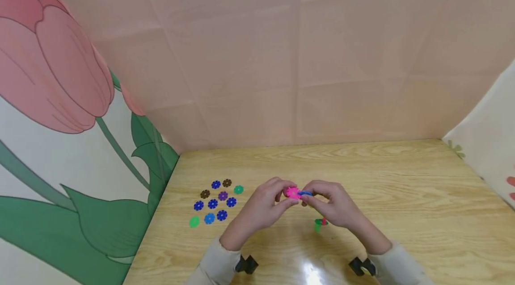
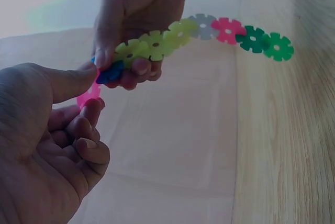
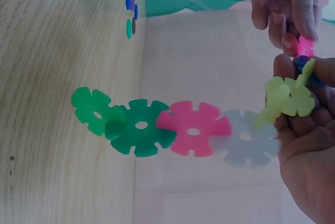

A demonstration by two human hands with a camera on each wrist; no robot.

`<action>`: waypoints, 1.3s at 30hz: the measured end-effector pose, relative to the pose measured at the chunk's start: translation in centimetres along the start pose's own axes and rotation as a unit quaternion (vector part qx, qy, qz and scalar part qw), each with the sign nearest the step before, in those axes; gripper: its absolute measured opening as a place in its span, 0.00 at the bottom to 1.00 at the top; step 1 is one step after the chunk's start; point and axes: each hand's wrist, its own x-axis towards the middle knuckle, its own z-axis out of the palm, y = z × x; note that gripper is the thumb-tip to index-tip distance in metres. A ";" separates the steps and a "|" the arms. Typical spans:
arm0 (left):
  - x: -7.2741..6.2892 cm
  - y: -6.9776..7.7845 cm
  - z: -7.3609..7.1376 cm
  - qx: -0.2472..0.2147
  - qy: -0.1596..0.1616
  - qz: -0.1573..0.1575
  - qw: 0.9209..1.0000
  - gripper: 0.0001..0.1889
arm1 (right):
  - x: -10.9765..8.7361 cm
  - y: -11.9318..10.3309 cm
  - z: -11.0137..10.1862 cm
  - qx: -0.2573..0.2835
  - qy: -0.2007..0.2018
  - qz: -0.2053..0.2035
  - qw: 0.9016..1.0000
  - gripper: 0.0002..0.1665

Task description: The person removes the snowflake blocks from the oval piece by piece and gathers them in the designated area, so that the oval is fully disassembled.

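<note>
Between thumb and fingers, my left hand (image 1: pixel 265 203) pinches a pink notched flower disc (image 1: pixel 293 192). My right hand (image 1: pixel 335 203) grips a blue disc (image 1: pixel 305 193) at the end of a linked chain of discs. The pink disc touches the blue one; how deep their slots sit is hidden by fingers. From the blue piece the chain runs through several yellow discs (image 2: pixel 155 45), a whitish disc (image 2: pixel 204 26), a pink-red disc (image 3: pixel 193 128), a dark green disc (image 3: pixel 141 126) and a lighter green disc (image 3: pixel 92 110) at its free end, which hangs below the right hand.
Loose flower discs lie flat in rough rows on the left of the wooden table (image 1: pixel 402 213): several blue discs (image 1: pixel 213 203), brown discs (image 1: pixel 205 194), a purple disc (image 1: pixel 223 195) and green discs (image 1: pixel 194 221). A pinkish cloth (image 1: pixel 297 75) hangs behind the table.
</note>
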 end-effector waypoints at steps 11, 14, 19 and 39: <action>-0.1 0.0 -0.1 -0.017 0.024 -0.006 1.000 0.17 | 0.2 -0.1 0.6 -0.026 0.032 -0.020 0.999 0.21; -0.1 0.1 0.0 -0.015 0.030 -0.009 0.999 0.17 | 0.3 -0.2 0.8 -0.035 0.049 -0.026 0.998 0.21; -0.2 0.1 -0.2 -0.006 0.036 -0.018 0.999 0.18 | 0.3 -0.2 1.0 -0.044 0.064 -0.020 0.997 0.19; 1.4 -13.8 -2.8 0.011 0.032 -0.172 0.985 0.22 | 0.0 0.9 -0.5 0.113 0.012 0.132 0.985 0.15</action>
